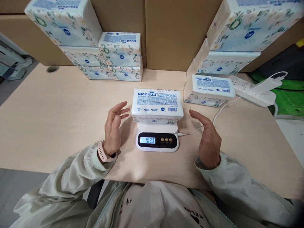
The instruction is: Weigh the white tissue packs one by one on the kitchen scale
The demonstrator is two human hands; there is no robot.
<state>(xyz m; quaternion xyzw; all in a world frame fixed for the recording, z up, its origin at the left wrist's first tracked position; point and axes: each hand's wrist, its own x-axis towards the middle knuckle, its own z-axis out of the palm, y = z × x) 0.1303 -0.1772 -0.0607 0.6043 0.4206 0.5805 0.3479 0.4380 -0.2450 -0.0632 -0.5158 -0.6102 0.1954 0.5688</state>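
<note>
A Manhua tissue pack (156, 103) rests flat on a white digital scale (157, 128), whose lit display (147, 140) reads 103.3. My left hand (114, 128) is just left of the pack, fingers apart, holding nothing. On the other side, my right hand (209, 141) hovers a little away from the pack, also empty with its fingers spread from the thumb. Neither hand touches the pack. A white cable (190, 133) is plugged into the scale's right side.
Tissue packs are stacked at the back left (120, 58) and back right (219, 63). A single pack (211, 90) lies right of the scale, beside a white power strip (258, 93). Cardboard boxes (171, 34) stand behind the wooden table (59, 126).
</note>
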